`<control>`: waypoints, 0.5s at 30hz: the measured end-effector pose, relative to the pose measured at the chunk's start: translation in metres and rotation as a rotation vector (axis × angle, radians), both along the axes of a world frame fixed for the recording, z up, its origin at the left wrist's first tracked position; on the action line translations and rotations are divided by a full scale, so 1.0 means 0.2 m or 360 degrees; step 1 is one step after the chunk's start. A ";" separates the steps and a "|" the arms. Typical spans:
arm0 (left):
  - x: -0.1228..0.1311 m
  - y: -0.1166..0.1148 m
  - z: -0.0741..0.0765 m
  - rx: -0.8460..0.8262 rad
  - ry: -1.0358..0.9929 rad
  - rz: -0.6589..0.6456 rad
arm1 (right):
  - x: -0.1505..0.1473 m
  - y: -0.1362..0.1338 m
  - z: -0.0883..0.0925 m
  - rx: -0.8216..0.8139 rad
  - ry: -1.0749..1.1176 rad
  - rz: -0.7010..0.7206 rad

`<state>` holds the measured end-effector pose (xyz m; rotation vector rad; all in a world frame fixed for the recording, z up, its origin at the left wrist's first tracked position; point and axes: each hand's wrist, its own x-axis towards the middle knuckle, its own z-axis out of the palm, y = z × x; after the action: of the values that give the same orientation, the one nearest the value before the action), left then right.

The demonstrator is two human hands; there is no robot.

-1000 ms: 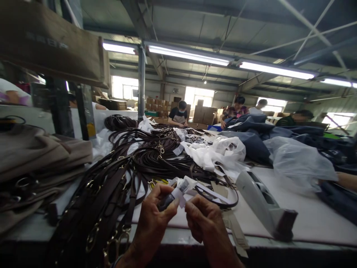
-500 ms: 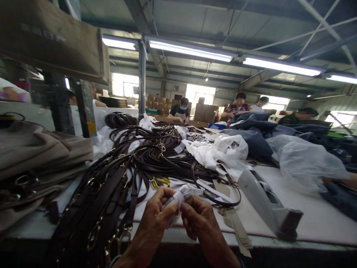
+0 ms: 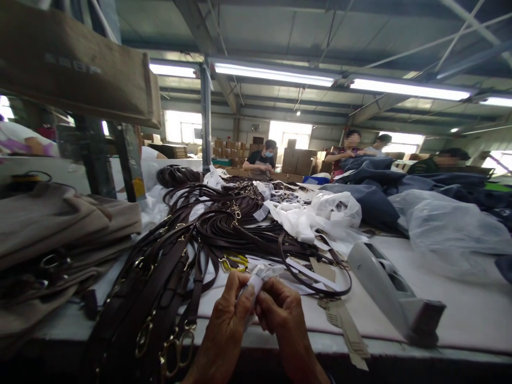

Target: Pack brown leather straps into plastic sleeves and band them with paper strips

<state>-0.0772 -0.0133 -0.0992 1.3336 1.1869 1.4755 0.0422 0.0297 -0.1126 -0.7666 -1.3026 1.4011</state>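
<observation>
Just above the table's front edge, my left hand (image 3: 230, 309) is closed around a small piece wrapped in thin white wrapping (image 3: 256, 281); what lies inside the wrapping cannot be made out. My right hand (image 3: 280, 309) pinches the same wrapping from the other side, fingertips close to my left thumb. Beyond my hands lies a large heap of dark brown leather straps (image 3: 240, 229) with gold-coloured metal clasps. Yellow-handled pliers (image 3: 236, 262) rest at the near side of the heap.
A grey tape dispenser (image 3: 394, 293) stands right of my hands, with beige card strips (image 3: 346, 325) beside it. Taupe bags (image 3: 60, 229) lie at left. Clear plastic (image 3: 448, 218) and dark blue fabric (image 3: 360, 202) sit at back right. Several people work beyond the table.
My right hand has come closer to my left, its fingers now pressed against the wrapping. The camera view has shifted slightly, so the scene sits a little further right.
</observation>
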 end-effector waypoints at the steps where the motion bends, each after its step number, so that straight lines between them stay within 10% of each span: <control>1: 0.00 -0.01 0.00 -0.0006 -0.0011 0.0001 | -0.01 -0.01 0.00 0.0024 -0.0027 -0.0005; 10: 0.02 -0.02 -0.10 -0.0101 0.0009 0.0058 | 0.01 0.08 -0.15 0.0365 -0.0571 -0.0427; 15: -0.01 -0.01 -0.20 0.0215 0.0319 0.0340 | 0.06 0.03 -0.12 -0.0170 -0.0066 0.0250</control>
<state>-0.0799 -0.0153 -0.1390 1.5123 1.4146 1.6259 0.0541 0.0356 -0.1371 -0.7821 -1.3525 1.5977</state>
